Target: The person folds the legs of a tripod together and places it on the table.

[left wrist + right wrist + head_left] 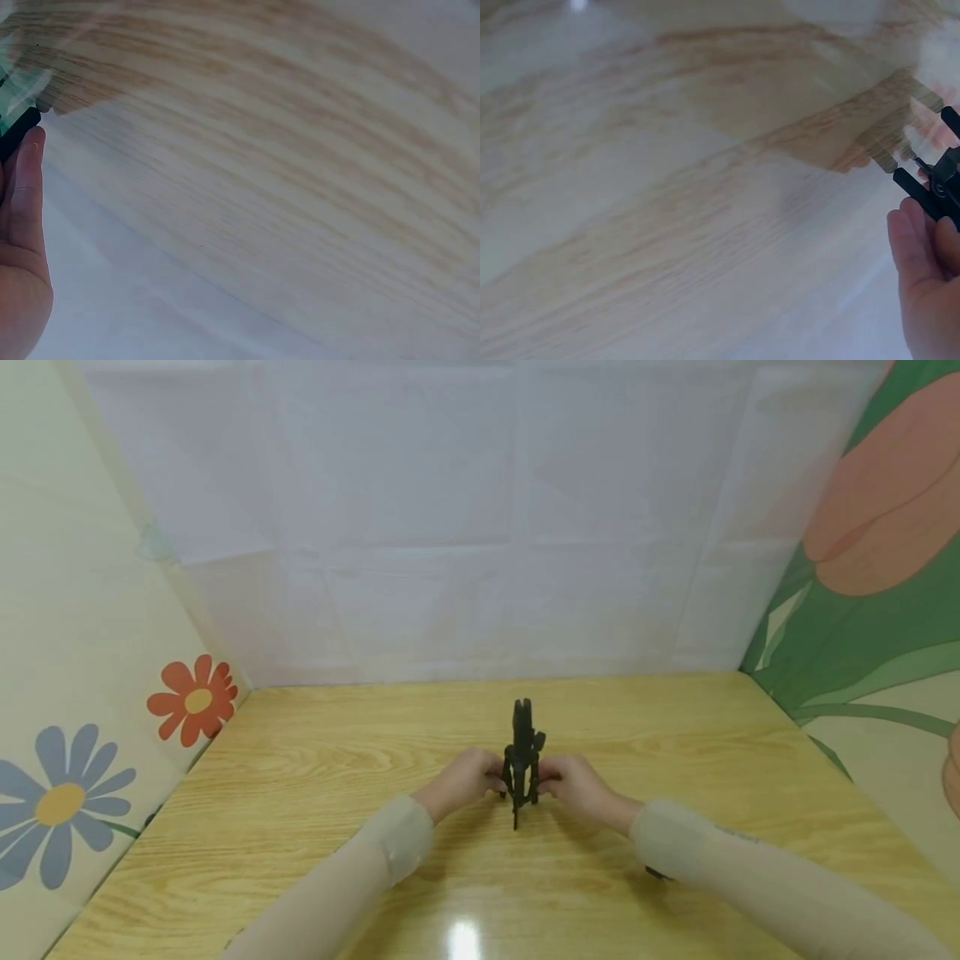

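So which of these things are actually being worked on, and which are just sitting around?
Being worked on:
- black folding stand, upright on the table
- left hand, holding its left side
- right hand, holding its right side

Just there:
- wooden table
- flower-patterned panel on the left
- tulip-patterned panel on the right
- white backdrop

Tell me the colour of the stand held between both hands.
Black stand, plainest in the head view.

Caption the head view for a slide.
Both hands, left hand and right hand, hold an upright black stand on a wooden table.
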The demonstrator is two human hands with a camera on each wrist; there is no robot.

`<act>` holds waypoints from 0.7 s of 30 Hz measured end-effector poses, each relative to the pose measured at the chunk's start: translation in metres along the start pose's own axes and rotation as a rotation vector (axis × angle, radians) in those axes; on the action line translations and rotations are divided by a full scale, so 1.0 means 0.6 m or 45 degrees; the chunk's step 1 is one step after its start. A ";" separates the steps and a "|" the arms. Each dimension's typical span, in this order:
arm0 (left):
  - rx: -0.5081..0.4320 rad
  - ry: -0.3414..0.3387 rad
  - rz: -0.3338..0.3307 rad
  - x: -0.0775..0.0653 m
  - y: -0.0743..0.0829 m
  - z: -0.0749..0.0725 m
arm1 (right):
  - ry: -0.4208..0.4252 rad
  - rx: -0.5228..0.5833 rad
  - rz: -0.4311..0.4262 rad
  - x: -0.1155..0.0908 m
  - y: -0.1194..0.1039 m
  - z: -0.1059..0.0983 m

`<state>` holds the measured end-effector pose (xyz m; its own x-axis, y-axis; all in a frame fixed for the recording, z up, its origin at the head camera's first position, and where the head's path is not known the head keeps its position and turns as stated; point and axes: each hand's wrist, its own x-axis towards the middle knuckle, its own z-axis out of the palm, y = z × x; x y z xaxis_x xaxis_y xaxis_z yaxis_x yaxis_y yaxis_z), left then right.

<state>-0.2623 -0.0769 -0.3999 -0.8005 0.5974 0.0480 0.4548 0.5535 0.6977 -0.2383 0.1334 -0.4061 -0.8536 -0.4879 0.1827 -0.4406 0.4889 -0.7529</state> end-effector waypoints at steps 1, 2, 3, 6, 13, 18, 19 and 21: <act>-0.003 -0.001 -0.002 0.000 0.001 0.000 | 0.001 -0.001 -0.002 0.000 0.000 0.000; -0.004 -0.002 -0.006 0.000 0.001 0.000 | 0.000 0.003 -0.001 0.001 0.000 0.000; -0.007 -0.003 -0.013 -0.001 0.002 -0.001 | -0.001 0.004 -0.008 0.001 0.000 0.001; 0.003 0.002 -0.023 -0.001 0.002 -0.001 | -0.002 0.008 -0.018 0.002 0.001 0.001; 0.198 -0.003 -0.028 -0.004 0.004 0.003 | -0.013 -0.041 -0.048 0.003 0.001 -0.001; 0.209 0.011 -0.070 -0.010 0.010 0.004 | -0.019 -0.046 -0.050 0.003 0.000 -0.002; 0.203 0.020 -0.075 -0.011 0.011 0.003 | -0.018 -0.049 -0.047 0.003 0.000 -0.002; 0.196 0.037 -0.082 -0.013 0.012 0.003 | -0.014 -0.051 -0.038 0.003 0.000 -0.002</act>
<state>-0.2522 -0.0766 -0.3966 -0.8398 0.5421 0.0291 0.4550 0.6735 0.5826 -0.2398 0.1334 -0.4052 -0.8370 -0.5105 0.1972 -0.4765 0.5026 -0.7213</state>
